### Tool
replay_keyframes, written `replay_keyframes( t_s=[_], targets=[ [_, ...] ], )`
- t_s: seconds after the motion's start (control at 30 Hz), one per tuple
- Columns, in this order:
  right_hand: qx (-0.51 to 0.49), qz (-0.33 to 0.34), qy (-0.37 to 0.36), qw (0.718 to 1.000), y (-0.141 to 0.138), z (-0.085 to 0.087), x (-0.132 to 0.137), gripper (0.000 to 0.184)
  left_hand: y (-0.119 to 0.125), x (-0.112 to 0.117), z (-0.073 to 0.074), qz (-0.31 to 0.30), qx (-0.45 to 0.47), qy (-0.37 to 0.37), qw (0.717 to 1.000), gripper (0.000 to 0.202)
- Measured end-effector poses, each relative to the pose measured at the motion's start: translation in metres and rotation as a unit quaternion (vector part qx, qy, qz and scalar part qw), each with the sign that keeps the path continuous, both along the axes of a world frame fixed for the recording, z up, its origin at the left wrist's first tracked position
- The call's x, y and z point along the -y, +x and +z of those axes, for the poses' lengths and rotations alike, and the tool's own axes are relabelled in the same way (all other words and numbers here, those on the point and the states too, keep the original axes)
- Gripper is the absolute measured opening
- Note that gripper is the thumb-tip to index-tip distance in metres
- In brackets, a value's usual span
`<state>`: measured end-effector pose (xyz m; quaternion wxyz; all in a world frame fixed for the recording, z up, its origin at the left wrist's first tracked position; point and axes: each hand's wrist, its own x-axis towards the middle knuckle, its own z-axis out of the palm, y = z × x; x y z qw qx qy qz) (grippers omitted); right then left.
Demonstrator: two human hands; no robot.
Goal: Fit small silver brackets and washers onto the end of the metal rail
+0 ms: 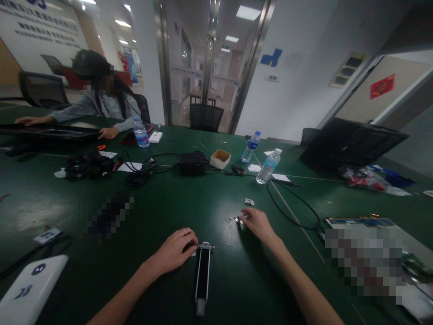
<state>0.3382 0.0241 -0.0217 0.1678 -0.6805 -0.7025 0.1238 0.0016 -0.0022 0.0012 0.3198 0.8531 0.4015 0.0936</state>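
Observation:
My left hand [176, 247] rests on the table with its fingers curled at the left end of a crosswise metal rod. That rod sits at the far end of a long narrow black bar with silver edges [203, 275], which lies pointing toward me. My right hand [260, 224] is farther out, fingertips bent down and close together beside several small metal nuts [237, 220]. Whether a nut is between those fingertips is hidden. Just beyond the right hand lies a small pale metal part [249, 201].
Around the green table [162, 203] are water bottles [268, 167], a small open box [220, 159], a black box [192, 163] with cables, and a white numbered case [32, 289]. A large panel [379, 243] lies right. A person [101, 97] sits at the far left handling a dark panel.

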Motion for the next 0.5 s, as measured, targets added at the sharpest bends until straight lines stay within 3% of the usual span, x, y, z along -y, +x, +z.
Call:
replay_keyframes(
  t_s=[0.13, 0.27, 0.37, 0.5],
  targets=[
    [0.014, -0.051, 0.128, 0.990, 0.024, -0.005, -0.023, 0.024, 0.000, 0.001, 0.001, 0.003, -0.002, 0.000, 1.000, 0.015],
    [0.054, -0.073, 0.145, 0.985, 0.039, -0.019, -0.035, 0.018, 0.001, 0.000, 0.000, 0.002, -0.004, 0.009, 1.000, 0.014],
    [0.051, -0.083, 0.157, 0.983, 0.037, -0.023, -0.032, 0.016, 0.001, 0.001, -0.002, -0.001, -0.001, 0.016, 1.000, 0.014],
    [0.013, -0.072, 0.198, 0.978, 0.012, -0.005, -0.010, 0.015, 0.000, 0.001, -0.002, 0.000, -0.003, 0.007, 1.000, 0.015]
  ],
)
